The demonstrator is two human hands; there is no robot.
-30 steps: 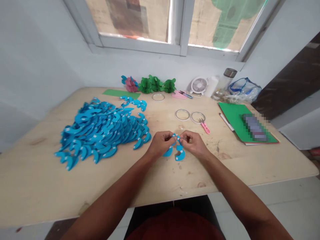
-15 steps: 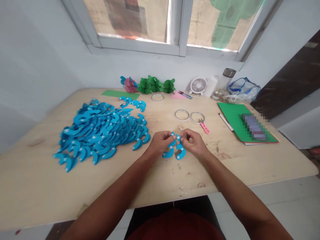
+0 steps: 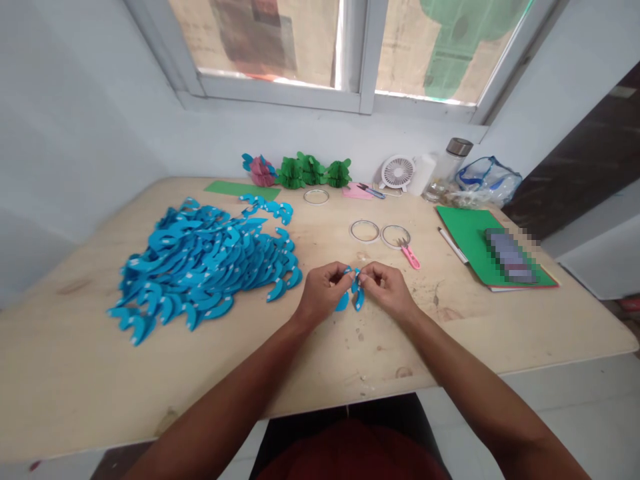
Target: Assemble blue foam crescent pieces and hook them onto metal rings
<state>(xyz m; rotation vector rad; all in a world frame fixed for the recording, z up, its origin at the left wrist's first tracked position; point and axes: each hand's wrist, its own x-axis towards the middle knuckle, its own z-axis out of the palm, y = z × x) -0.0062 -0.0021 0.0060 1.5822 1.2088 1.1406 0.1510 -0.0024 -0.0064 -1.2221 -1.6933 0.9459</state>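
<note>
My left hand (image 3: 325, 288) pinches a small curved blue paper piece (image 3: 342, 303), whose lower part hangs below the fingers. Close beside it, my right hand (image 3: 386, 285) pinches another blue paper piece (image 3: 359, 299). The fingertips of both hands nearly meet, and they hide the upper ends of the pieces. A large heap of blue curved paper pieces (image 3: 200, 257) with small white squares on them lies on the wooden table (image 3: 320, 360), left of my hands.
Tape rings (image 3: 365, 231) and pink snips (image 3: 410, 255) lie beyond my hands. A green folder (image 3: 465, 243) with a phone is at right. Green paper ornaments (image 3: 310, 169), a small fan (image 3: 398, 172) and a bottle (image 3: 456, 157) stand along the wall.
My hands have come closer together. The two blue pieces have turned and drawn together, and less of them shows below my fingers.
</note>
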